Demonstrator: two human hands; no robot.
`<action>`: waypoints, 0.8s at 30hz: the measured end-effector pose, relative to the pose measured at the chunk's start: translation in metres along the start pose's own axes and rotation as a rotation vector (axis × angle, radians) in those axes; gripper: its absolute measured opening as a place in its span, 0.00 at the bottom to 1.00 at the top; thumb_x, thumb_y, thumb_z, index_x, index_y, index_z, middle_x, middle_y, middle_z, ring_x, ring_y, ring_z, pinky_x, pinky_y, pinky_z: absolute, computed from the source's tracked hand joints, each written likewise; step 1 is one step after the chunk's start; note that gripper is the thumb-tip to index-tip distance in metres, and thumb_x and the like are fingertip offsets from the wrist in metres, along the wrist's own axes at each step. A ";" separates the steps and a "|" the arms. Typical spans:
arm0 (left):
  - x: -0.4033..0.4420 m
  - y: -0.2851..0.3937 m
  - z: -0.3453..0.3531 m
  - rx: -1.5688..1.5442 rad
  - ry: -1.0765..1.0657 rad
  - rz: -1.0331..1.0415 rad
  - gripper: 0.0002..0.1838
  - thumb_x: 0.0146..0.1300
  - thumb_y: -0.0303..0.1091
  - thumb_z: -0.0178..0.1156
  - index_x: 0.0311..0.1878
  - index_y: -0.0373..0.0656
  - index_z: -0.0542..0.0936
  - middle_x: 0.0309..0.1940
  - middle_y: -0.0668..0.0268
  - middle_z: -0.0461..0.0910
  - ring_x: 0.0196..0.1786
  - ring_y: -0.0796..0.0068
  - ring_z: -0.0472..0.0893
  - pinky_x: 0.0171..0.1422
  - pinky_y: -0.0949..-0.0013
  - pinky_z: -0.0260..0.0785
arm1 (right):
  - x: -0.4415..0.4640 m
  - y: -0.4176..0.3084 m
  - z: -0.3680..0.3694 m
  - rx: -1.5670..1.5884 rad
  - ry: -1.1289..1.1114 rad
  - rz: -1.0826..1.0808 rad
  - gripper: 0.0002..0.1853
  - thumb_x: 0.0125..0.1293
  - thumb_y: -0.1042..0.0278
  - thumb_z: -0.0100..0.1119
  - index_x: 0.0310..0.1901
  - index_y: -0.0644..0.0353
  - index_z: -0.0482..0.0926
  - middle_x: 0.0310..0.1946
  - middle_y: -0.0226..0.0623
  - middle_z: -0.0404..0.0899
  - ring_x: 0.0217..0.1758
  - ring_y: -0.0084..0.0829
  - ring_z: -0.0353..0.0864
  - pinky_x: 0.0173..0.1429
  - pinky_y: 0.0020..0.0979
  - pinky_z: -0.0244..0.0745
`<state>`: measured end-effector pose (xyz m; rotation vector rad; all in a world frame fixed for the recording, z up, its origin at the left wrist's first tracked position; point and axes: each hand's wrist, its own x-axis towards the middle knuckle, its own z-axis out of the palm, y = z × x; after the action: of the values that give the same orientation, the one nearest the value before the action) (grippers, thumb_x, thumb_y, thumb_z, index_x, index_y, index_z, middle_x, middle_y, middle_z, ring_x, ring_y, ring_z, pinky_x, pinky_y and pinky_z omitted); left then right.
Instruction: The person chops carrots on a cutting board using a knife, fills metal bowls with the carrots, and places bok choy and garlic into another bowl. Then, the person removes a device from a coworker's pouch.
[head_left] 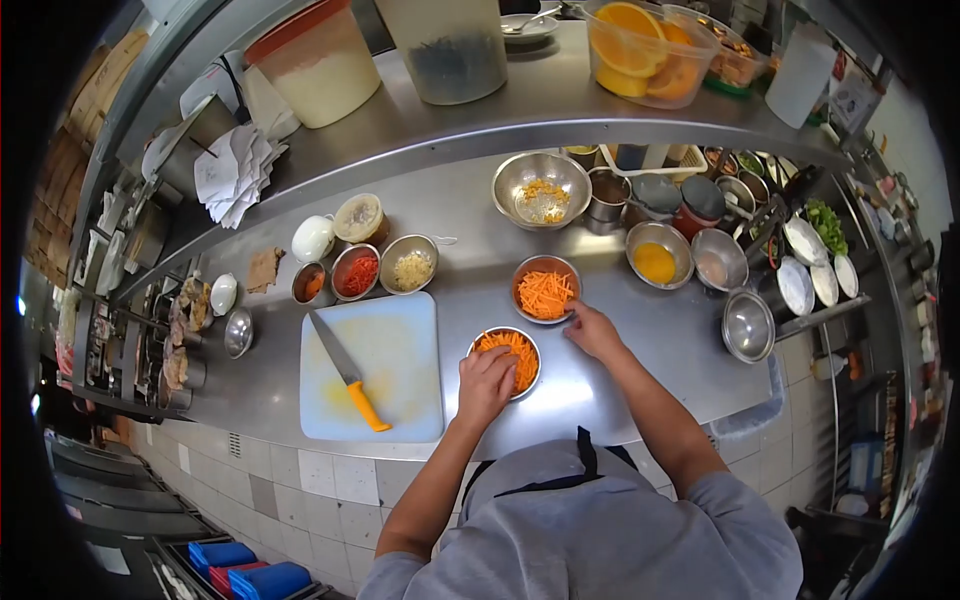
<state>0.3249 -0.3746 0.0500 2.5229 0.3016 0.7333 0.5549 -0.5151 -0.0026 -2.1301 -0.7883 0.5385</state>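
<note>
A small metal bowl [536, 378] with julienned carrots [515, 352] sits near the counter's front edge. My left hand [487, 385] reaches over its left side, fingers curled down and closed on the carrot strips; its fingertips are partly hidden among them. Just behind stands a second metal bowl [545, 319], heaped with more carrot strips [545, 293]. My right hand [593, 332] is at its lower right rim, thumb and fingers closed at the edge. A knife with a yellow handle [368, 406] lies on the white cutting board [408, 370] to the left.
Bowls of chopped red pepper [357, 274] and minced garlic [411, 270] stand behind the board. A larger steel bowl [542, 170] is at the back; bowls with yellow liquid [655, 263] and other contents are on the right. A steel shelf [560, 130] overhangs the counter.
</note>
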 end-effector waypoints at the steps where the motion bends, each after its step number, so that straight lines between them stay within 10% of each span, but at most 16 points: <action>1: 0.005 0.000 0.000 -0.006 0.014 -0.008 0.12 0.57 0.28 0.66 0.46 0.47 0.84 0.53 0.64 0.80 0.54 0.59 0.76 0.59 0.56 0.64 | 0.010 0.015 0.011 -0.053 0.019 -0.086 0.20 0.58 0.70 0.71 0.51 0.58 0.77 0.34 0.42 0.81 0.41 0.39 0.83 0.46 0.36 0.78; 11: 0.016 -0.022 -0.015 -0.061 0.098 -0.105 0.15 0.58 0.25 0.64 0.49 0.41 0.82 0.56 0.53 0.77 0.59 0.52 0.75 0.65 0.54 0.66 | -0.057 0.032 0.012 -0.058 0.138 -0.009 0.14 0.54 0.73 0.73 0.39 0.60 0.77 0.39 0.44 0.80 0.42 0.40 0.82 0.47 0.37 0.77; 21: 0.008 -0.044 -0.006 -0.328 0.003 -0.302 0.23 0.68 0.35 0.57 0.65 0.38 0.73 0.72 0.50 0.65 0.74 0.44 0.62 0.77 0.48 0.54 | -0.064 0.005 -0.029 0.452 0.077 0.455 0.28 0.73 0.64 0.54 0.70 0.56 0.58 0.40 0.41 0.79 0.28 0.26 0.81 0.31 0.29 0.80; 24: 0.003 -0.042 -0.007 0.080 -0.320 -0.144 0.29 0.72 0.44 0.53 0.72 0.40 0.67 0.76 0.53 0.59 0.79 0.46 0.53 0.80 0.44 0.43 | -0.047 0.013 -0.002 0.552 0.018 0.520 0.27 0.75 0.59 0.51 0.70 0.59 0.59 0.35 0.38 0.80 0.22 0.24 0.78 0.23 0.26 0.76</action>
<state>0.3199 -0.3350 0.0351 2.6089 0.4010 0.2605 0.5270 -0.5551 -0.0063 -1.7931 -0.0347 0.8869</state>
